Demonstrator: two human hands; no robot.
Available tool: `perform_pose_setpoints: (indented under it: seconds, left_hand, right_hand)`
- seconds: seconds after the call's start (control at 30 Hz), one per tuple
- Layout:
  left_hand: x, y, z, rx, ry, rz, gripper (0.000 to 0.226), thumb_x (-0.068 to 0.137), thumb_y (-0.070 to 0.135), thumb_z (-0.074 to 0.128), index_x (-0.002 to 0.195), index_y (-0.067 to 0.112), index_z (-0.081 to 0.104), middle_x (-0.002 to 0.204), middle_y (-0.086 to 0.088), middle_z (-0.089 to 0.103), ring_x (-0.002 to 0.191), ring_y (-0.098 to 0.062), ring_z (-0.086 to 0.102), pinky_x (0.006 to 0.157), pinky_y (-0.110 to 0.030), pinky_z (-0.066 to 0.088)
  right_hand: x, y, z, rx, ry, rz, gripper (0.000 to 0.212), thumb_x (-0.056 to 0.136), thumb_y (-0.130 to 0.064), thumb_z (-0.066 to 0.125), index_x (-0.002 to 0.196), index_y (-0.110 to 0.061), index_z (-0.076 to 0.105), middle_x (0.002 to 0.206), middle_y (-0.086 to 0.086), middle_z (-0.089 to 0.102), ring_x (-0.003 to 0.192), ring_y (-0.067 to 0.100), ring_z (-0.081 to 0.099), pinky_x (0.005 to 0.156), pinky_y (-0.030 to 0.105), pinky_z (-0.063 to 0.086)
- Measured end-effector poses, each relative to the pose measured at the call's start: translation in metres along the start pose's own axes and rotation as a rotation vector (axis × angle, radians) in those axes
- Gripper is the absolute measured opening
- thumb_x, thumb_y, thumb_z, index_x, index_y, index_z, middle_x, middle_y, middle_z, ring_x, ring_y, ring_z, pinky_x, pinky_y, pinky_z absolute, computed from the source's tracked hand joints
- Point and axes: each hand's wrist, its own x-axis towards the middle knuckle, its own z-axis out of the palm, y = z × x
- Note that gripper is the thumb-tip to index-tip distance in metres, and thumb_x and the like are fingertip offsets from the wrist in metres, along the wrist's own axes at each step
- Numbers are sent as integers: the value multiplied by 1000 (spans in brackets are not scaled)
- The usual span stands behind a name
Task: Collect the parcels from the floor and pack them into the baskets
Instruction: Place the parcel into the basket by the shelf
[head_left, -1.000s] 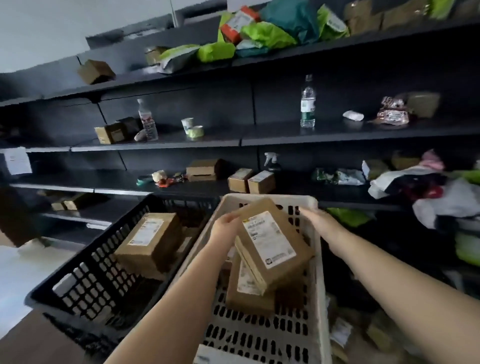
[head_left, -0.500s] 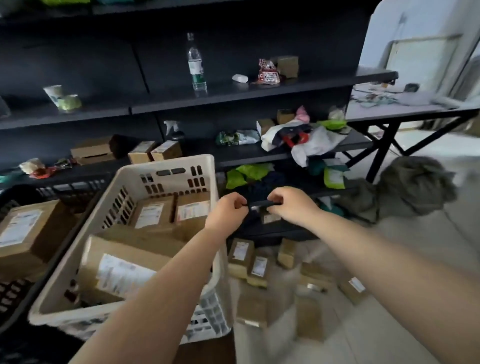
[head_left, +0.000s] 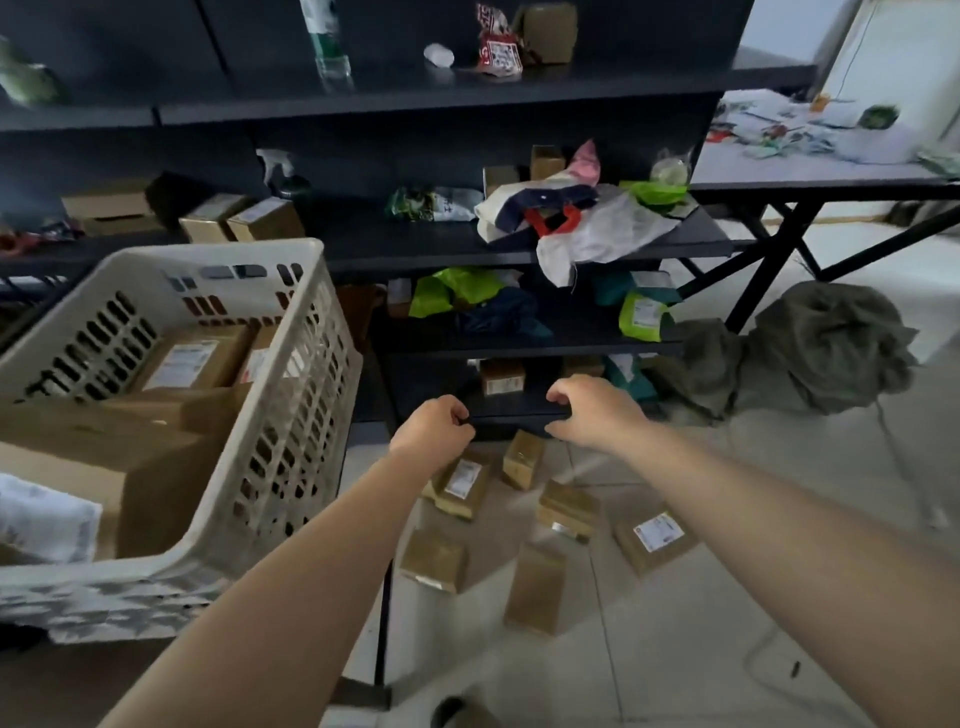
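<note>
Both arms are stretched forward over a scatter of cardboard parcels on the pale tiled floor. The left hand and right hand are seen with fingers curled, holding nothing. A white basket, already packed with boxes, is seen at left, beside dark shelves cluttered with bags.

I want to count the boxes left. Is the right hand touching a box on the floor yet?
Apart. In the head view the right hand hangs curled in front of the bottom shelf, with the floor boxes lower down and nothing in its fingers.
</note>
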Motion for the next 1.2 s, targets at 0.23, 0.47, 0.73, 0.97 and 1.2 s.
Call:
perform_pose_setpoints:
  seconds: [0.23, 0.47, 0.73, 0.97, 1.2]
  left_hand:
    - [92, -16, 40, 19, -31, -82, 14, 84, 25, 56, 98, 26, 56, 89, 3, 58, 83, -16, 55, 71, -28, 44]
    - [203, -61, 142, 16, -203, -146, 18, 85, 21, 54, 102, 19, 60, 106, -6, 60, 95, -25, 55, 83, -31, 43]
    - [272, -182, 384, 70, -439, -209, 32, 84, 20, 56, 115, 13, 55, 122, -9, 57, 109, -27, 54, 89, -31, 43]
    - [305, -310, 573, 202, -614, -330, 54, 84, 26, 57, 132, 10, 39, 132, -15, 47, 111, -32, 53, 85, -35, 48]
    - [324, -359, 640, 178, -824, -324, 86, 85, 18, 62, 150, 16, 5, 144, -11, 40, 106, -24, 55, 74, -23, 47]
  right_hand:
    - [86, 34, 33, -3, -64, 7, 43, 84, -34, 63, 124, -22, 53, 127, 1, 55, 114, 23, 52, 91, 39, 45]
    - [187, 104, 126, 101, -186, 175, 43, 81, -30, 63, 122, -22, 54, 121, 4, 56, 109, 24, 54, 87, 34, 45]
    - [238, 210, 384, 214, -381, 379, 47, 83, -37, 60, 127, -22, 52, 129, 1, 55, 116, 21, 54, 89, 30, 46]
    - [223, 288, 605, 223, -631, 579, 53, 90, -30, 56, 135, -8, 40, 134, 10, 51, 121, 24, 51, 91, 28, 42]
    - [256, 296, 681, 240, -557, 505, 51, 93, -39, 47, 138, -17, 40, 142, 6, 45, 129, 23, 44, 102, 32, 36]
